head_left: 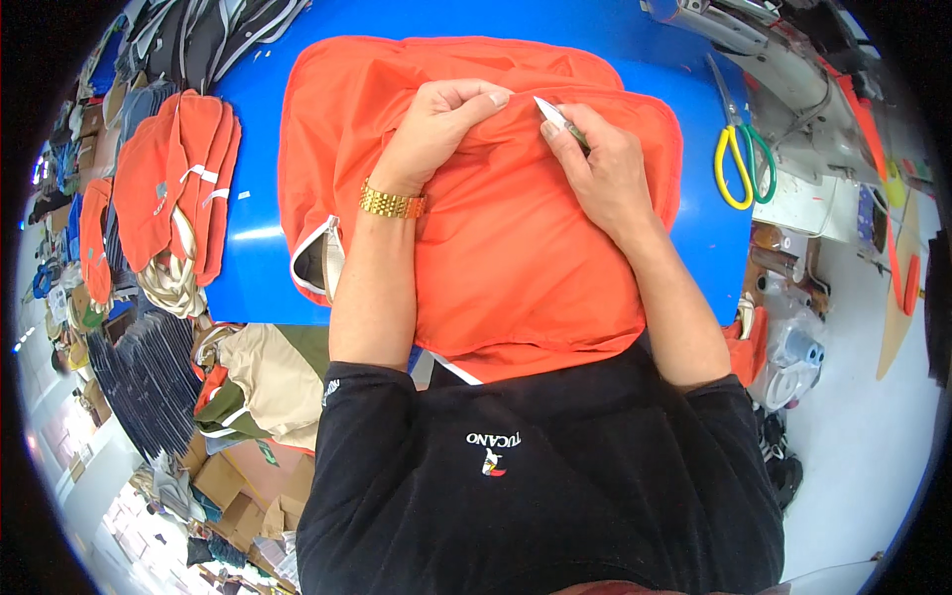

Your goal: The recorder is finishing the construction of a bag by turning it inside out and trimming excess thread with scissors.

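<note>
On a blue table, pointed snips are held over orange fabric

Nearest, a black shirt is seen, almost met by the fabric's near edge. At the left hand, above a gold wristband, thumb and forefinger are pressed together over the fabric; whether cloth or thread is pinched cannot be told. By the right hand, the snips are gripped between thumb and fingers, tips turned toward the left hand. The orange fabric is spread across the table's middle, a white-edged opening showing at its left. Scissors with yellow and green handles are laid at the right; orange pieces are heaped at the left. Beyond, dark fabric is piled.
</note>
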